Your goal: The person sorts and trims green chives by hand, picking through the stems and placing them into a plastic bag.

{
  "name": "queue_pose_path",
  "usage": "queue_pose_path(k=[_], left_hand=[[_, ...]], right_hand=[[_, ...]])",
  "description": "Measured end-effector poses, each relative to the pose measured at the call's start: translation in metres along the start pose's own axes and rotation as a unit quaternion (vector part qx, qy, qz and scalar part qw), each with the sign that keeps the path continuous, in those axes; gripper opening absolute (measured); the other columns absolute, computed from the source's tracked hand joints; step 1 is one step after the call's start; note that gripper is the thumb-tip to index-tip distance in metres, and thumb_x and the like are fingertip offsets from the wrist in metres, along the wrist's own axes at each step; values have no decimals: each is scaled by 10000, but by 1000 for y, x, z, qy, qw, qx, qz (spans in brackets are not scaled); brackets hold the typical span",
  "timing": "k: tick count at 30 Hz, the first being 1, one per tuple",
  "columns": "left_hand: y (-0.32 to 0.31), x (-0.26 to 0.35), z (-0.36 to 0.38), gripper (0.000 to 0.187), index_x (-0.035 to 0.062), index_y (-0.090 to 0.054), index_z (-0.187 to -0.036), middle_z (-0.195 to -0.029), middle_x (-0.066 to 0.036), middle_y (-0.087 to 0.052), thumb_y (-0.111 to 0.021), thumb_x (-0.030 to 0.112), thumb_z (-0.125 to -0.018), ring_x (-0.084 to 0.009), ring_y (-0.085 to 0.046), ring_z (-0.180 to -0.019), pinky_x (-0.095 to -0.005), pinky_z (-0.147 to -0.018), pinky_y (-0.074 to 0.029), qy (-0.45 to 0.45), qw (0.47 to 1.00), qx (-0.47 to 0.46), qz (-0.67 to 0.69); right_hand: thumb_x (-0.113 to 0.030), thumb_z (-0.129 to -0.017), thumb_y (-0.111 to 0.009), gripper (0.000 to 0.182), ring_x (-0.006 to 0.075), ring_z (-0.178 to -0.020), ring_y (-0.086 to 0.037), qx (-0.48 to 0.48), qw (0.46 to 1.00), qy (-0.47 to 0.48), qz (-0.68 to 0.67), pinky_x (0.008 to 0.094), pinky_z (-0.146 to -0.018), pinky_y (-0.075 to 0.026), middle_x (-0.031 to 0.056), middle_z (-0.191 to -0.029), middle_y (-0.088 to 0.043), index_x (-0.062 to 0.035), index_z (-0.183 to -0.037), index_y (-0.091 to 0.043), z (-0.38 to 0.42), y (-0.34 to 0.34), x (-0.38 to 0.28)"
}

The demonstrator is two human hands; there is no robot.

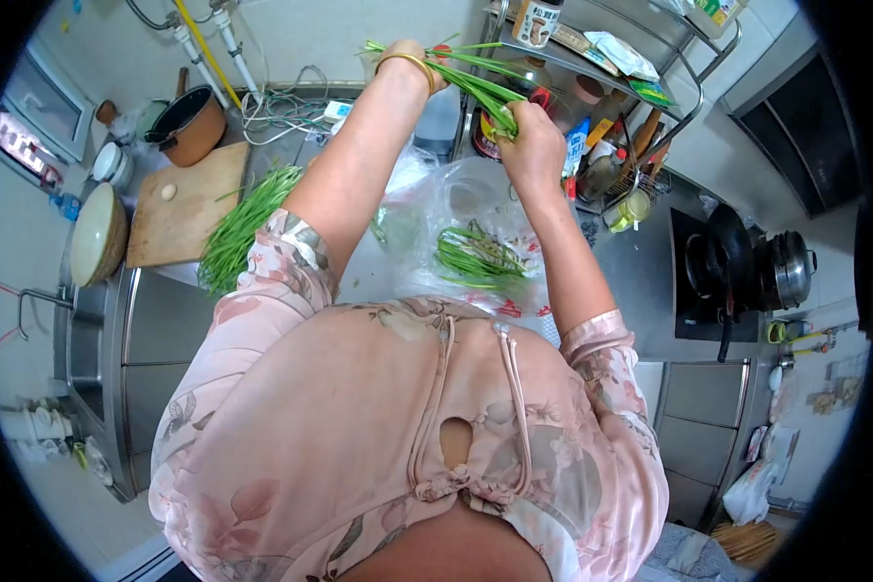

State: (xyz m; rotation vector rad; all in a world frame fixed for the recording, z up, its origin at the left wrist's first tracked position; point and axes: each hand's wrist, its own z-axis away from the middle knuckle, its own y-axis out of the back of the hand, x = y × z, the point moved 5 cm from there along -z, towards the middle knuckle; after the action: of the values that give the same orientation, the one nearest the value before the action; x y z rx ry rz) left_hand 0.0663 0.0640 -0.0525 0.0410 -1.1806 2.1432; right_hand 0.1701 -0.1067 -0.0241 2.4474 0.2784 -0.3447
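Note:
Held up over the far part of the counter is a small bunch of garlic chives [483, 89], stretched between my hands. My left hand [413, 64] is closed round the leafy part, and thin leaf tips stick out past it. The stem end sits in my closed right hand [535, 145]. Below, more chives [477, 254] lie in an opened clear plastic bag [461, 189]. A larger pile of green chives [247, 231] rests left of my left forearm, beside the cutting board. My left fingers are partly hidden by the wrist.
At left are a cutting board [179, 218] with an egg [169, 192], a large bowl [98, 236] and a brown pot [192, 128]. Cables [279, 114] lie at the back. A metal rack [684, 58] with jars and bottles stands right, beside a stove with a black wok [729, 242].

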Motion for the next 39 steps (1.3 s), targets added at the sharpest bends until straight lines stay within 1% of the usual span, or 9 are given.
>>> queue_pose_path(k=[5,8,12,15,21,23,26,35,39], left_hand=[[-1,-3,-7,102,63,-334,-796,-661,-51,-317,-264,94,-863,-138,-316,-526,-339,-532,-364,-7,1000,14,7],[2,4,-16,97,56,-339,-806,-658,-58,-321,-261,82,-857,-143,-314,-509,-336,-521,-365,-38,999,23,9],[-4,7,-3,87,52,-334,-819,-657,-72,-330,-250,40,-835,-141,-300,-478,-317,-469,-354,-101,994,-12,-47],[-10,7,13,92,51,-328,-827,-664,-89,-337,-244,16,-822,-139,-302,-469,-300,-430,-338,-131,989,-19,-65],[-7,2,-7,77,31,-347,-853,-701,-130,-388,-280,23,-816,-164,-350,-477,-284,-407,-333,-99,994,-15,-35],[-8,5,-38,114,4,-401,-884,-690,-167,-472,-323,60,-823,-195,-419,-465,-294,-394,-354,-138,984,2,-116],[-6,18,-11,69,39,-316,-822,-719,-99,-321,-280,-13,-795,-157,-313,-510,-287,-437,-322,-84,996,-16,-29],[-8,14,-9,84,58,-299,-808,-715,-73,-301,-265,-15,-785,-146,-311,-551,-274,-457,-303,-44,999,-18,24],[-8,10,-15,75,53,-295,-815,-716,-73,-301,-269,-11,-786,-144,-309,-551,-275,-458,-307,-37,999,-35,8]], right_hand=[[-74,-612,-648,177,320,-706,-558,-14,1000,12,-8,383,-594,-440,114,-760,-573,-49,-779,-596,-2,-2,4],[-99,-671,-645,130,258,-640,-568,-72,987,-54,-134,345,-572,-430,98,-716,-580,-39,-779,-606,2,-17,23],[-150,-754,-634,134,98,-580,-471,-185,902,-231,-313,268,-549,-390,6,-627,-536,-22,-782,-602,7,-30,31],[-129,-752,-628,117,100,-564,-468,-186,846,-298,-401,248,-550,-393,-16,-645,-527,-41,-818,-588,12,-32,28],[-131,-807,-573,95,90,-645,-480,-153,825,-179,-513,241,-586,-417,6,-735,-531,-51,-852,-548,10,-8,10],[-156,-831,-549,113,105,-677,-495,-145,808,-197,-536,237,-601,-424,27,-749,-535,-45,-841,-530,14,4,14],[-169,-839,-541,127,115,-651,-503,-139,787,-268,-538,234,-593,-424,35,-727,-531,-46,-847,-510,25,26,28],[-115,-728,-670,186,61,-656,-488,-102,909,-261,-309,215,-599,-407,-9,-716,-563,-39,-873,-581,38,27,34],[-193,-704,-684,241,224,-625,-586,-77,963,-196,-166,311,-588,-444,112,-712,-614,-42,-871,-598,20,11,22]])
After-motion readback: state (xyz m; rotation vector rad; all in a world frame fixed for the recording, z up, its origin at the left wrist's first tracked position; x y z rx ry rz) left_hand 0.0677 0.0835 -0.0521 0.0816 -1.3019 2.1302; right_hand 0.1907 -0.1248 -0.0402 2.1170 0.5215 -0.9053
